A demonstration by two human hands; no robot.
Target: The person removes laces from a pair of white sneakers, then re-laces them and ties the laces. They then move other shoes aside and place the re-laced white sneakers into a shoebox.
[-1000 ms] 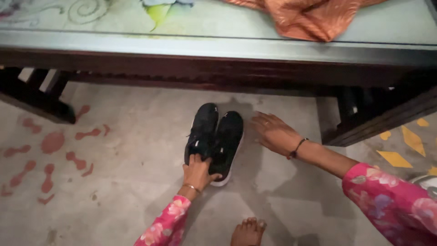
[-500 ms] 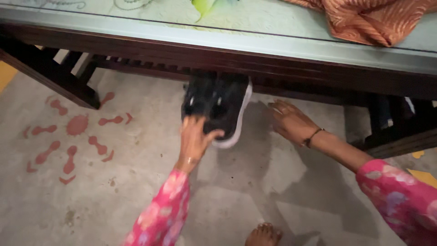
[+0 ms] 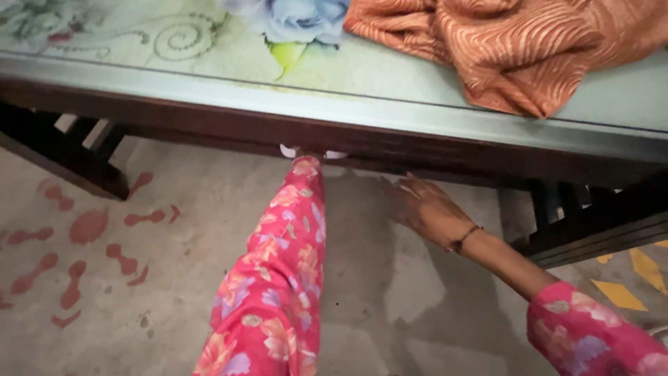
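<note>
Only white sole edges of shoes (image 3: pixel 287 150) showing, tucked under bench (image 3: pixel 209 104). Left hand hidden there, grip impossible to tell; right hand (image 3: pixel 426 209) spread flat on floor (image 3: pixel 167 292). Probably light, soft-topped, firm-soled; best held at heels.

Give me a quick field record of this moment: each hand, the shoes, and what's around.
left hand: hidden under the bed frame; only the pink floral sleeve shows
right hand: open, flat on the floor
shoes: only white bits show at the frame edge
on top: orange cloth on a floral sheet
floor marks: red pattern
</note>
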